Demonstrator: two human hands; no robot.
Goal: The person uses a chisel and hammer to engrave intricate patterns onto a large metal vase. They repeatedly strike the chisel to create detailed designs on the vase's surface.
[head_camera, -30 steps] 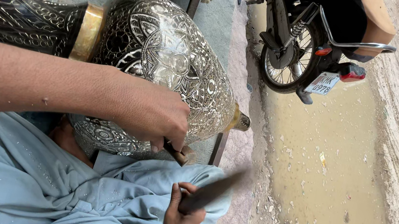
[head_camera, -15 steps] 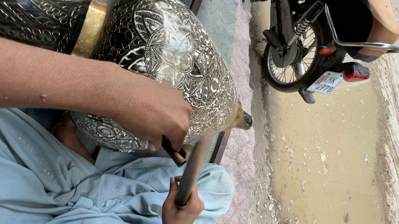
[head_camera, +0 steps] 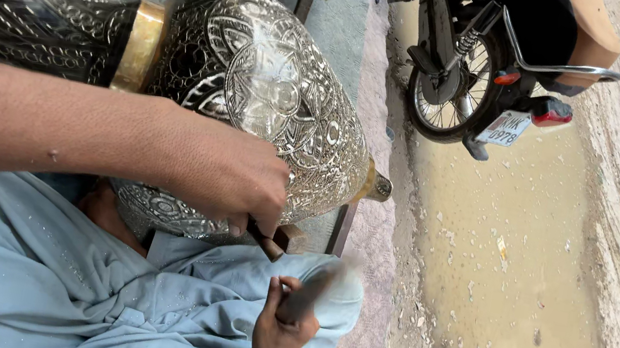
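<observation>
Brass vase, heavy, rigid and slick, lies sideways across my lap; my left hand pinches a chisel against its belly, my right hand clenches a hammer.

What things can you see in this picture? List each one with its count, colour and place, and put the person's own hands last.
vase: one, engraved silver and black with brass bands, lying on its side across the lap
chisel: one, dark, held against the vase
hammer: one, dark, blurred, below the chisel
motorbike: one, black, top right
puddle: one, muddy brown, on the ground at right
clothing: light blue, bottom left
left hand: grips the chisel
right hand: grips the hammer
</observation>
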